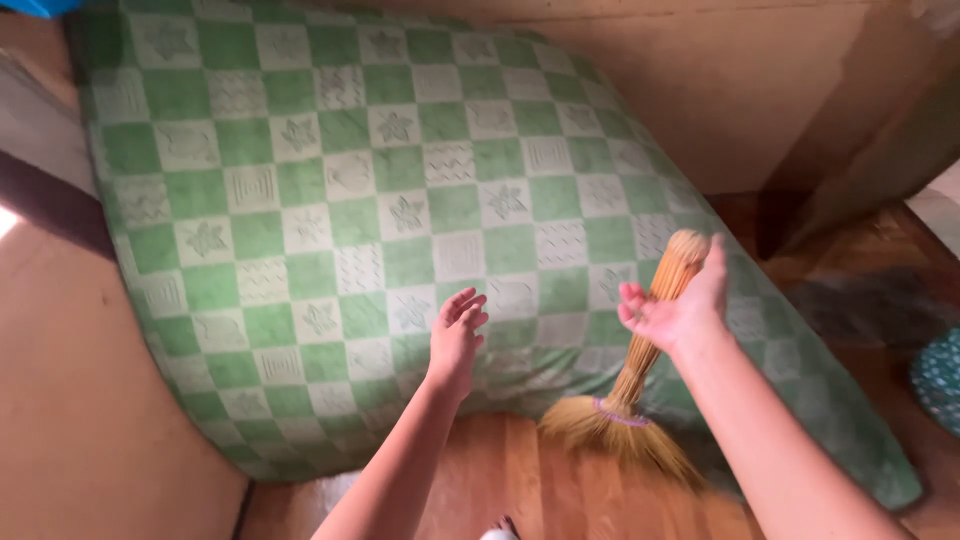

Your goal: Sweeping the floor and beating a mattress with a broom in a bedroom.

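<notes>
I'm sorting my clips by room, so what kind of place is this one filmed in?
Probably a bedroom or sleeping corner in a home. A green and white checked mattress lies against the plain walls on a wooden floor, and the right hand is at a straw broom.

The mattress (330, 200) is covered in a checkerboard of green and off-white squares; the pale squares are printed with faint grey-green motifs, among them stars, wavy lines, nested squares and leaf shapes. The broom (640, 390) is straw-yellow throughout, with a thin lilac band bound around it where the bristles spread. The floor (520, 480) is seen in warm orange-brown wood with plank lines. The wall (740, 90) is a plain dull tan. A teal item with pale dots (940, 380) is noted at the right edge of the floor. A blue patch (35, 6) is noted by the mattress's top left corner.
</notes>
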